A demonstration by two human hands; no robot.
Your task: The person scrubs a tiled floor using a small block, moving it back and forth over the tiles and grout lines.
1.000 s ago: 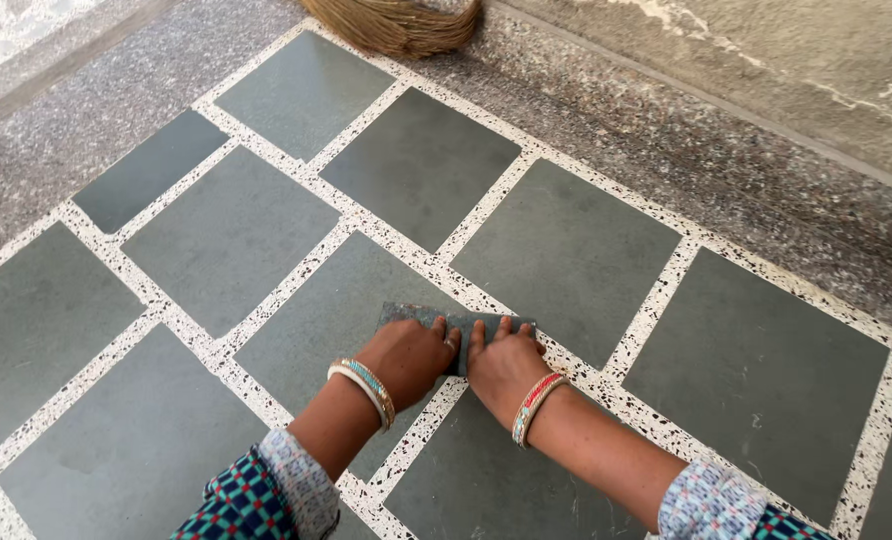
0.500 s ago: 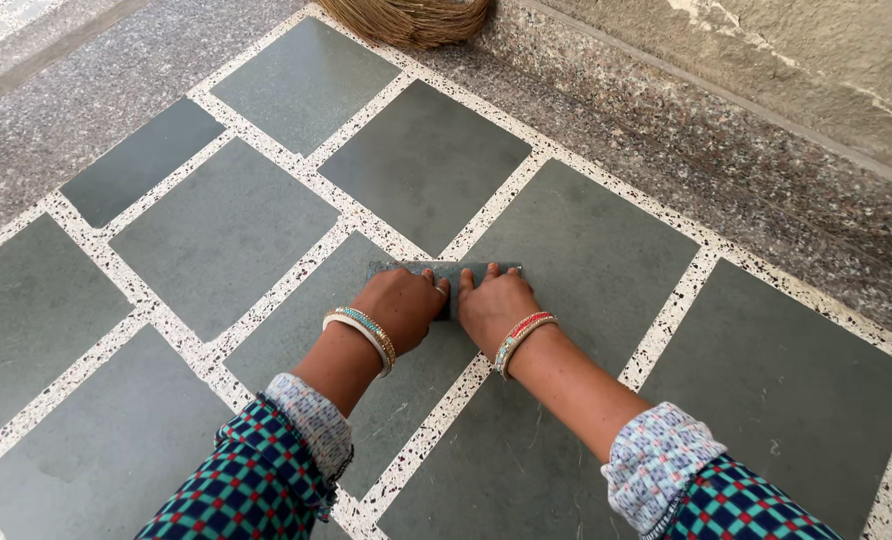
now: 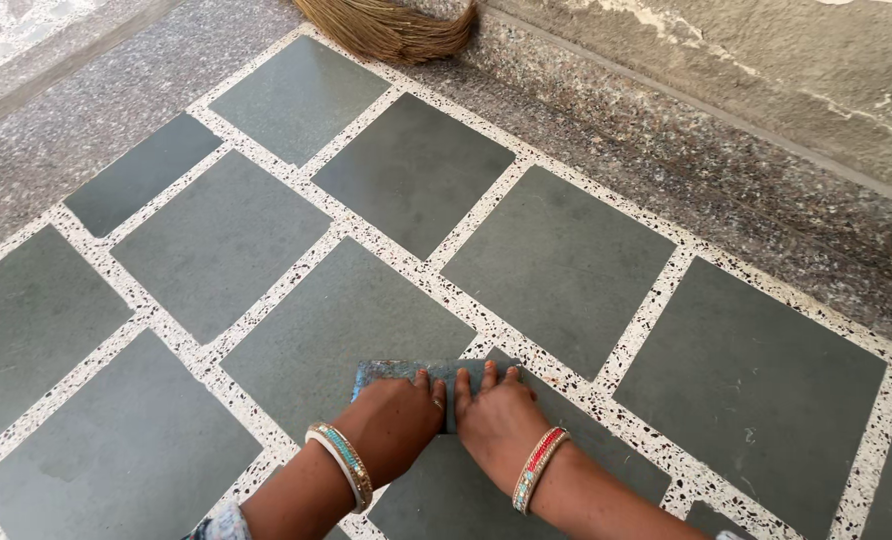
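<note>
1. Nearest the lower edge of the floor, two forearms reach in, each with a bangle: a white and gold one on the left wrist (image 3: pixel 340 460), a red and teal one on the right wrist (image 3: pixel 540 464).
2. The left hand (image 3: pixel 398 415) lies palm down on a flat grey-blue scrubbing pad (image 3: pixel 386 372), fingers together and pressed flat, not curled round it.
3. The right hand (image 3: pixel 494 412) lies just beside the left, thumbs almost touching, its grip likewise flat and open, fingertips (image 3: pixel 487 372) resting on the pad's far edge.
4. The pad lies flat on the floor, over a grey-green tile (image 3: pixel 351 320) where a white speckled joint strip (image 3: pixel 526 350) crosses.
5. Beyond it, more grey-green tiles run in rows between speckled strips.
6. At the floor's far edge, a speckled grey border (image 3: pixel 666 150) meets a rough wall (image 3: pixel 766 60).
7. In the far corner, straw broom bristles (image 3: pixel 391 25) rest on the border.
</note>
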